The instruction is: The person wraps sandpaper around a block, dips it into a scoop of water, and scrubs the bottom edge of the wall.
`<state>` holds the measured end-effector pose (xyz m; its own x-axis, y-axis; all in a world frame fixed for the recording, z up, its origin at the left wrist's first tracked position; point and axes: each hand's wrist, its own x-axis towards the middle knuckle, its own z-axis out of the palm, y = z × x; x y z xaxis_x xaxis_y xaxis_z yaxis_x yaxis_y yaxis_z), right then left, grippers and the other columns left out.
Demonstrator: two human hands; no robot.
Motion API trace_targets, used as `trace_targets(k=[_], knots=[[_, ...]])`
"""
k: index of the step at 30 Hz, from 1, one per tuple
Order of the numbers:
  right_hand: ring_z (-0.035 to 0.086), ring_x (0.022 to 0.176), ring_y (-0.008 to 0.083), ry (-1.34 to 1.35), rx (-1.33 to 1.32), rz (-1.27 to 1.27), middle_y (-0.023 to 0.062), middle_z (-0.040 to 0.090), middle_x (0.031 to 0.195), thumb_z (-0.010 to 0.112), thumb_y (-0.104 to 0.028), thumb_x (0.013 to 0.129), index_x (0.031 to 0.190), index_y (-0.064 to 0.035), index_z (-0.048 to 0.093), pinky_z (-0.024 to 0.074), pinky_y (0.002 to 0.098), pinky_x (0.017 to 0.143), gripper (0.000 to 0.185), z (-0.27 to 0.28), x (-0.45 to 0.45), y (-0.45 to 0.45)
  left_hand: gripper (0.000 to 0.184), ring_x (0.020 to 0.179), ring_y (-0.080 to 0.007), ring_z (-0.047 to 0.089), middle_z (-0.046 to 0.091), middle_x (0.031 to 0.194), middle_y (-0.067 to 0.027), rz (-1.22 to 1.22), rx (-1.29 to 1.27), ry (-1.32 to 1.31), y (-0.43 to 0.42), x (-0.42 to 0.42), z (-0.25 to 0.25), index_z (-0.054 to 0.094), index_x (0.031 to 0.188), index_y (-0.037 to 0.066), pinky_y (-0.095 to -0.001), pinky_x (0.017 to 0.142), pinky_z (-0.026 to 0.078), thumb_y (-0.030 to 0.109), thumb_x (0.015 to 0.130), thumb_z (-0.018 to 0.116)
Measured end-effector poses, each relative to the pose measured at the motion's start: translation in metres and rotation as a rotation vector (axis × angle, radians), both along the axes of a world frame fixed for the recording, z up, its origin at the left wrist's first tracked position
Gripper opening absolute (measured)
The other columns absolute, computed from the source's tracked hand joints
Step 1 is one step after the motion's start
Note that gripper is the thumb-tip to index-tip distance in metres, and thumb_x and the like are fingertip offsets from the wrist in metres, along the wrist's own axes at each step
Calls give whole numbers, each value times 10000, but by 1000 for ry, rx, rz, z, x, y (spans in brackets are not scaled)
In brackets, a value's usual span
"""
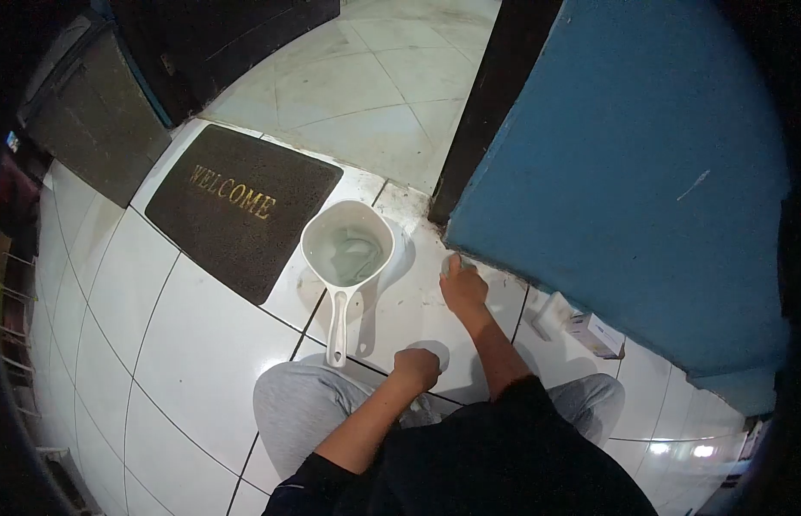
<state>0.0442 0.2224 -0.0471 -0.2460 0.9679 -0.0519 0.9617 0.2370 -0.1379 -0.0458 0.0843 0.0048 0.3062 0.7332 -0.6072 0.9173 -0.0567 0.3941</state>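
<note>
The head camera is looking forward and steeply down from above the wearer's grey trousers [301, 408]. It is viewing the left grip [418, 370] and right grip [464, 285] from above and behind, at close range. The wide lens is bending the tile lines of the floor [203, 335] and darkening the corners. The blue wall [624, 163] is filling the upper right; the doorway [366, 77] is appearing farther off, at the top.

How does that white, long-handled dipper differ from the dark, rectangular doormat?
The white, long-handled dipper is deep and holds what looks like water; the dark, rectangular doormat lies flat. The dipper is plain; the doormat bears gold WELCOME lettering. The dipper looks smaller than the doormat. Both rest on white floor tiles.
</note>
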Motion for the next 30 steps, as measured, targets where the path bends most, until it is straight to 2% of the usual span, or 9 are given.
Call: trace_targets(k=[5,12,13,19,22,26,28,30], knots=[[593,677,306,-56,-70,-37,247,500,959,513,-329,780,1114,-127,295,487,385,550,447,10,11,-45,324,842,-271,586,612,873,-130,19,-29,0,-1,4,-4,619,850,55,-386,687,472,345,803,482],[591,679,320,-19,7,-59,229,503,909,520,-305,781,1048,-129,332,487,396,549,371,9,-9,10,329,845,-274,584,612,873,-128,-11,11,-16,0,1,-3,621,844,58,-387,685,471,353,801,482],[592,691,329,44,-58,-42,231,504,914,523,-310,778,1060,-129,344,488,403,557,380,16,-7,8,327,840,-276,585,612,869,-130,-4,16,-24,0,0,-2,622,837,57,-387,683,472,351,800,484],[593,710,324,-7,-19,-57,235,503,925,535,-323,767,1090,-139,340,491,397,549,420,8,8,-36,327,829,-277,589,613,861,-136,42,34,-23,-2,0,-2,624,828,50,-384,683,471,346,796,490],[594,724,320,-16,-66,-94,244,497,931,536,-332,768,1087,-144,334,495,391,548,422,6,7,-26,328,826,-277,590,613,860,-137,18,3,-29,1,3,4,623,833,47,-386,685,471,346,794,493],[592,710,318,-41,38,-96,249,500,935,529,-333,777,1079,-145,328,490,395,551,408,0,-8,14,324,833,-278,589,613,860,-136,6,-3,-29,0,1,2,623,836,45,-388,692,470,339,794,493],[594,701,318,-49,-65,-62,267,499,946,518,-332,784,1092,-135,325,491,393,542,414,2,-8,24,320,839,-279,587,613,862,-134,7,-9,-13,1,0,6,623,838,46,-388,696,469,335,795,493],[595,687,315,23,-1,-13,269,502,935,516,-332,782,1099,-130,328,493,392,534,421,-6,1,16,316,844,-279,585,614,865,-132,9,-16,1,1,-1,7,623,840,47,-388,699,468,331,796,492]])
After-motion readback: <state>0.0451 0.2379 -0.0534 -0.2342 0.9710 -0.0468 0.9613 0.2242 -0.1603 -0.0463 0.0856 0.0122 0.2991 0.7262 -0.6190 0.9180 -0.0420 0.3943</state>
